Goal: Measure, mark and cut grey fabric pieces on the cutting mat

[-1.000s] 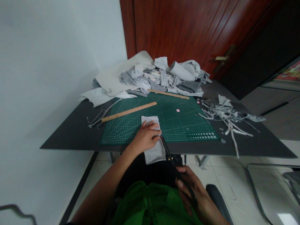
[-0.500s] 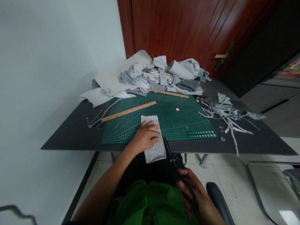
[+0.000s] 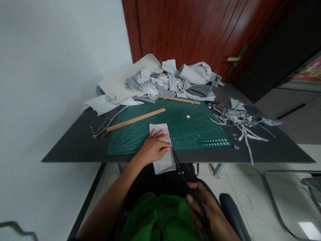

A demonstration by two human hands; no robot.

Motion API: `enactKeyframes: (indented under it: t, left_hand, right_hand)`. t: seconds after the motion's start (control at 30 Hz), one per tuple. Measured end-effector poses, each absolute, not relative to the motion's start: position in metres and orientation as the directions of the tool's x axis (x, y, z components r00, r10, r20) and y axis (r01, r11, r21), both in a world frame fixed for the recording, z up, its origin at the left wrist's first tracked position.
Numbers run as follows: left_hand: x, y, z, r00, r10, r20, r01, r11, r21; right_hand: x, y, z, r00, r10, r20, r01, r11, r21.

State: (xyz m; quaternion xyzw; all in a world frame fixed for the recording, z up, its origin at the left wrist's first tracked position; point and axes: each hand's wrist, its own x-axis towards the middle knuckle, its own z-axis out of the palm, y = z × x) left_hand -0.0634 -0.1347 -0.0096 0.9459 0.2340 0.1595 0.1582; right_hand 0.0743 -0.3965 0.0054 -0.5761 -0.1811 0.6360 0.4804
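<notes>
A folded grey cloth piece (image 3: 162,147) lies on the green cutting mat (image 3: 195,129) and hangs over the table's near edge. My left hand (image 3: 152,147) lies flat on it, fingers spread, pressing it down. My right hand (image 3: 203,209) sits low by my lap, fingers closed through the handles of black scissors (image 3: 180,170). The blades point up along the cloth's right edge, their tips beside my left fingertips.
Two wooden rulers (image 3: 136,119) (image 3: 177,99) lie on the mat. A heap of grey and white fabric (image 3: 165,82) fills the back of the dark table (image 3: 75,144). Cut strips (image 3: 238,118) lie at the right. A door stands behind, and a chair arm (image 3: 233,217) is near my right hand.
The scissors drew back slightly from the cloth, then moved forward again along its right edge. My left hand stayed pressed on the cloth. The view shifted a little.
</notes>
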Motion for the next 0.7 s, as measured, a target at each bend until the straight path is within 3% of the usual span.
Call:
enactKeyframes:
  t: [0.33,0.7]
  left_hand:
    - [-0.062,-0.135,-0.008,0.822,0.532,0.204,0.416,-0.805,0.424]
    - [-0.062,-0.133,-0.007,0.82,0.537,0.198,0.412,-0.794,0.447]
  right_hand:
    - [0.064,-0.39,-0.012,0.148,0.865,-0.479,-0.324,-0.416,-0.85]
    - [0.067,-0.394,-0.007,0.134,0.857,-0.497,-0.324,-0.436,-0.84]
